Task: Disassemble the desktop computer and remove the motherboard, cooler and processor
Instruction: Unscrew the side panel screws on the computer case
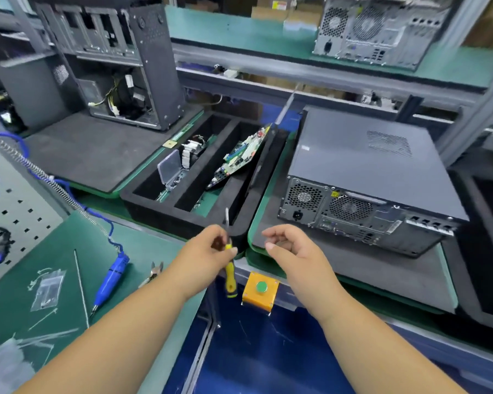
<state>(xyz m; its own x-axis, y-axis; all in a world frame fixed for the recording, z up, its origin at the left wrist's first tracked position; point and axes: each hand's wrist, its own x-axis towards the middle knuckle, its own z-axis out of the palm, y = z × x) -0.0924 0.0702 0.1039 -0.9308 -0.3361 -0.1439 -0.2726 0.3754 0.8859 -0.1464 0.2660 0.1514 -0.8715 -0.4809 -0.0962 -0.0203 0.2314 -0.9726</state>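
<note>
Head view: my left hand (211,247) has its grip closed round a yellow-handled screwdriver (230,275), pinched near the top of the handle with the shaft pointing up and away, ready, I judge, to be presented to a screw. My right hand (289,245) hangs loosely curled beside it and holds nothing, free to steady the work. The desktop computer (362,177) lies on its side on a dark foam pad (382,275) on the bench, to my right, rear panel facing me and cover apparently on, so the rear fixings are within reach. A motherboard (241,157) leans in the black foam tray (182,216) alongside, kept off the hard surface. Disassembly of this unit appears not yet begun.
</note>
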